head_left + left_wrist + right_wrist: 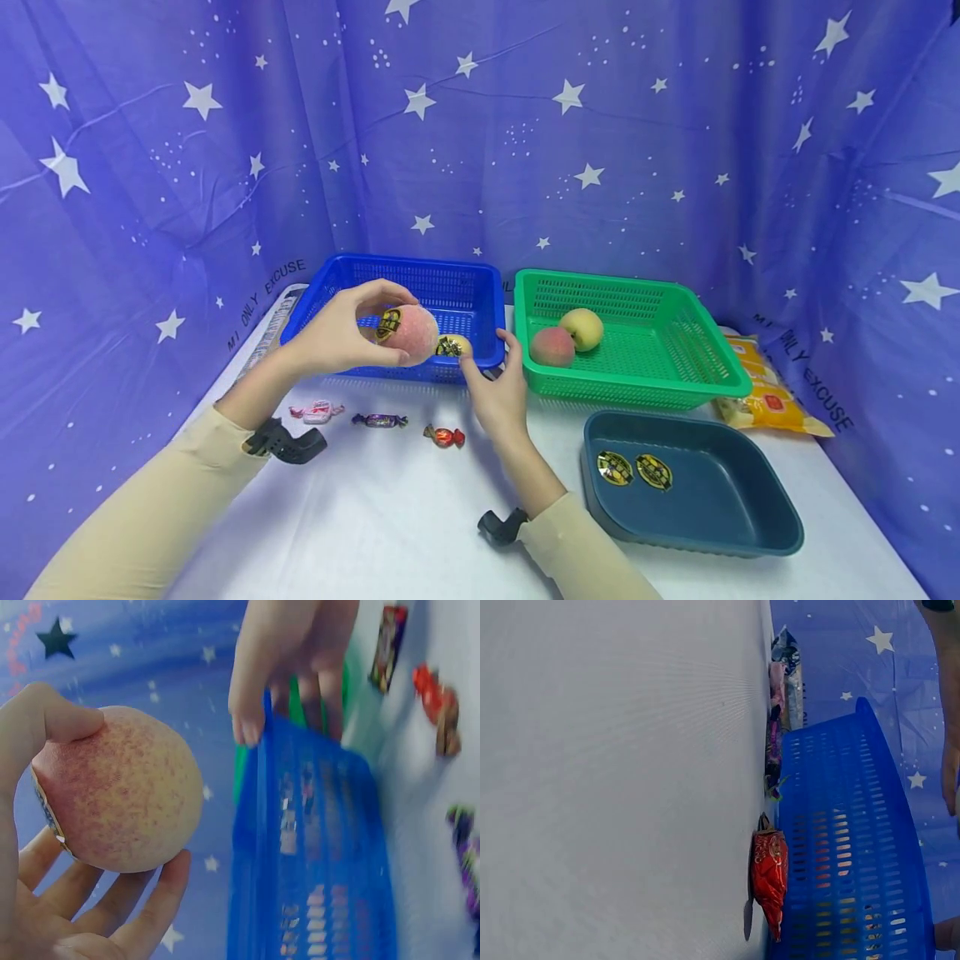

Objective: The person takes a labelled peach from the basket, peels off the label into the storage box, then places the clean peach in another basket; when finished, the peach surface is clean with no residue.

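Note:
My left hand (pixel 341 329) holds a pink peach (pixel 416 333) with a black-and-gold sticker, raised over the front of the blue basket (pixel 487 292). Thumb and fingers wrap the fruit's sides, as the left wrist view also shows. Inside that basket, near its front right corner, lies a yellow fruit (pixel 453 343) bearing a similar sticker. My right hand (pixel 498 400) grips the basket's rim at this corner, thumb on one side and fingers on the other. In the right wrist view the perforated basket wall (pixel 832 832) shows, but most of the right hand is out of frame.
A green basket (pixel 637 387) holds a peach (pixel 552 347) and a yellow fruit (pixel 583 329). Pink (pixel 318 412), purple (pixel 380 421) and red (pixel 444 436) wrapped candies lie in front. A dark teal tub (pixel 705 508) with two stickers and an orange bag (pixel 768 396) stand right.

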### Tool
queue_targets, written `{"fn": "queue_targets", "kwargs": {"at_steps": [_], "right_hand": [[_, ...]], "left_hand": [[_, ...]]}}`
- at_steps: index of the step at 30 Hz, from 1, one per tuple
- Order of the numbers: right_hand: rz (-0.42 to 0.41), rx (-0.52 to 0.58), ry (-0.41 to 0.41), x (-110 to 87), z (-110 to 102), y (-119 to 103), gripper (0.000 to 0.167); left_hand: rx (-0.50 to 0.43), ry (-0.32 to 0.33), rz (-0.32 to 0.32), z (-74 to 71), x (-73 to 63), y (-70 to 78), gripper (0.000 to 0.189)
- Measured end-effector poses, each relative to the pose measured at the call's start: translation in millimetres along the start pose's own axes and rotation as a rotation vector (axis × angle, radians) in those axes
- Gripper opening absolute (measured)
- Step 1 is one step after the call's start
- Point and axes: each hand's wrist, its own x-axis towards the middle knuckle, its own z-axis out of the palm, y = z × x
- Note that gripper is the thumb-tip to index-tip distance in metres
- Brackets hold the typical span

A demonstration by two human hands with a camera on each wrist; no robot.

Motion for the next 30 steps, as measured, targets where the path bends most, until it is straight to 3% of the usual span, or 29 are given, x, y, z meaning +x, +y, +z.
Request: {"fn": "queue_targets", "kwargs": {"at_steps": [6,11,17,24,30], "right_hand": [[-0.003,0.02,0.003,0.6,0.1,-1.5,0.077],[0.035,0.019,0.003,1.3,-1.1,-4.3,0.077],[0.047,-0.006,-0.001,1.2,-1.9,-8.7,0.076],[0.038,-0.023,0.006,-0.6,0.6,-7.5,0.077],[0.008,-0.034,0.011,0.7,0.1,-8.7,0.076]], "left_hand": [[-0.066,-0.024,0.036,34.0,-28.1,-0.6,0.073],[-0.083,-0.03,0.054,61.7,-51.7,-15.6,0.076],[-0.098,-0.108,0.069,85.2,-75.1,-33.5,0.079],[-0.097,-0.252,0.097,97.9,-87.9,-43.6,0.075],[-0.089,-0.341,0.099,107.8,-88.7,-43.9,0.076]]}}
